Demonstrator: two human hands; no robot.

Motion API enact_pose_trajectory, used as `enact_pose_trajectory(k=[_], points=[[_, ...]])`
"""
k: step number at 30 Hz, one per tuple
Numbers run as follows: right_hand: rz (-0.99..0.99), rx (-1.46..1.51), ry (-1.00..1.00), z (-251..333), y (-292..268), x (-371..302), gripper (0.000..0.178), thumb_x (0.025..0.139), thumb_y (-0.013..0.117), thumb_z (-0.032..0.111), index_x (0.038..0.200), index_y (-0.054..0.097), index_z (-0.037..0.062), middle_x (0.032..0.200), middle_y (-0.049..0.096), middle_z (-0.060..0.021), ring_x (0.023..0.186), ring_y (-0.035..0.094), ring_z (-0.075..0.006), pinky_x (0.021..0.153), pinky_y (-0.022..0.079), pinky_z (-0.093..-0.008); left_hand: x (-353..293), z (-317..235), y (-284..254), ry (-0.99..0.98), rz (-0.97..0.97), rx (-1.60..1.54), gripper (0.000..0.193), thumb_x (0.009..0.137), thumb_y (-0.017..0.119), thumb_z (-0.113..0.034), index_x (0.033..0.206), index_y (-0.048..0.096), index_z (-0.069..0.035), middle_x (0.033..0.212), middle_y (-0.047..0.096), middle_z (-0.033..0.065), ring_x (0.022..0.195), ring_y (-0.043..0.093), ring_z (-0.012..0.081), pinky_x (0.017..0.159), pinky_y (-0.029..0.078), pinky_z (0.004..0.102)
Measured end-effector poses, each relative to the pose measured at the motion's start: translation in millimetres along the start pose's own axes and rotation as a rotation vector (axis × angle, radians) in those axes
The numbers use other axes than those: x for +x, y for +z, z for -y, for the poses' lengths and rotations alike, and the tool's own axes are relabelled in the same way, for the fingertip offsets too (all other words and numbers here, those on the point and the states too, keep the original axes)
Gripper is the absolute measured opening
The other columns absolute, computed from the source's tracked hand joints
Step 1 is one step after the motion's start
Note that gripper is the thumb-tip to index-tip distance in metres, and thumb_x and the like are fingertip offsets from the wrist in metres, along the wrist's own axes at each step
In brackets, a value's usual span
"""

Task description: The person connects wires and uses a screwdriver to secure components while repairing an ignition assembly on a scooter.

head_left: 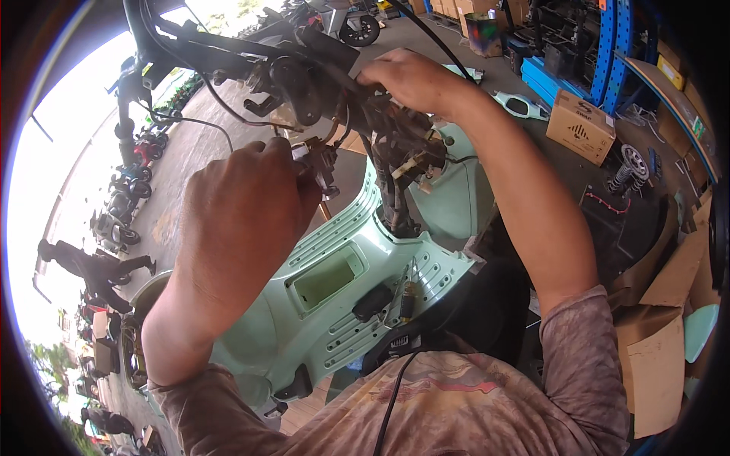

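A stripped scooter front, with dark handlebar parts and a bundle of wires, stands before me. My left hand is closed, thumb and fingers pinched at a small metal-and-black part left of the wires. Its fingertips are partly hidden. My right hand reaches over to the far right side of the bundle, its fingers curled in behind the frame. What they hold is hidden. Below lies the mint-green floorboard with a rectangular opening. On it rest a black object and a screwdriver.
To the right are a cardboard box, a shock absorber with a spring, a blue rack upright and torn cardboard. A light-green panel lies on the floor. A person and several parked motorbikes are at the left.
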State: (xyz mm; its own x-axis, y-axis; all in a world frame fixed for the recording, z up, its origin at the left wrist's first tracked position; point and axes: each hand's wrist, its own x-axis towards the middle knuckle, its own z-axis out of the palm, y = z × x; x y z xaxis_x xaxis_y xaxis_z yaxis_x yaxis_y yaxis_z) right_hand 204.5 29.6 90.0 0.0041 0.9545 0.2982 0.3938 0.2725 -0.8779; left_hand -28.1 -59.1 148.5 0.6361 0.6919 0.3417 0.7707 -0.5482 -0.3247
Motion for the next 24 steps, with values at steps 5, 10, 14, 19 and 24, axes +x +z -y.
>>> enact_pose_trajectory(k=[5, 10, 14, 19, 24], points=[[0.079, -0.285, -0.087, 18, -4, -2, 0.037, 0.088, 0.052, 0.027, 0.116, 0.063, 0.0064, 0.093, 0.066, -0.0073, 0.067, 0.065, -0.0202, 0.061, 0.053, -0.0356, 5, 18, 7, -0.019, 0.167, -0.507, 0.019, 0.084, 0.058, -0.017, 0.079, 0.063, 0.001, 0.055, 0.055, 0.0166, 0.054, 0.060, 0.0352, 0.057, 0.047, 0.0427], [0.332, -0.067, 0.016, 2, -19, 23, 0.039, 0.087, 0.054, 0.025, 0.122, 0.062, 0.0092, 0.106, 0.066, -0.0076, 0.080, 0.063, -0.0159, 0.069, 0.052, -0.0324, 26, 57, 19, -0.002, 0.197, -0.625, 0.019, 0.083, 0.056, -0.013, 0.086, 0.064, 0.004, 0.079, 0.062, 0.0139, 0.072, 0.060, 0.0221, 0.071, 0.047, 0.0345], [0.230, -0.058, -0.083, -5, -15, 26, 0.036, 0.087, 0.057, 0.026, 0.119, 0.064, 0.0110, 0.104, 0.066, -0.0058, 0.085, 0.061, -0.0128, 0.071, 0.048, -0.0295, 41, 62, 28, -0.027, 0.263, -0.677, 0.019, 0.083, 0.057, -0.014, 0.088, 0.065, 0.003, 0.080, 0.061, 0.0130, 0.075, 0.060, 0.0229, 0.072, 0.047, 0.0348], [0.106, 0.304, -0.055, -15, -13, 26, 0.033, 0.086, 0.063, 0.030, 0.109, 0.065, 0.0059, 0.095, 0.064, -0.0068, 0.082, 0.058, -0.0147, 0.075, 0.047, -0.0312, 45, 64, 23, 0.007, 0.311, -0.574, 0.018, 0.082, 0.060, -0.014, 0.088, 0.066, 0.002, 0.084, 0.060, 0.0127, 0.080, 0.060, 0.0230, 0.074, 0.047, 0.0352], [0.004, 0.143, -0.113, -6, 1, 16, 0.030, 0.086, 0.064, 0.029, 0.101, 0.061, 0.0031, 0.093, 0.062, -0.0068, 0.079, 0.060, -0.0138, 0.054, 0.049, -0.0302, 42, 67, 23, 0.041, 0.225, -0.520, 0.018, 0.079, 0.066, -0.016, 0.087, 0.066, 0.001, 0.081, 0.060, 0.0132, 0.077, 0.060, 0.0229, 0.072, 0.047, 0.0352]])
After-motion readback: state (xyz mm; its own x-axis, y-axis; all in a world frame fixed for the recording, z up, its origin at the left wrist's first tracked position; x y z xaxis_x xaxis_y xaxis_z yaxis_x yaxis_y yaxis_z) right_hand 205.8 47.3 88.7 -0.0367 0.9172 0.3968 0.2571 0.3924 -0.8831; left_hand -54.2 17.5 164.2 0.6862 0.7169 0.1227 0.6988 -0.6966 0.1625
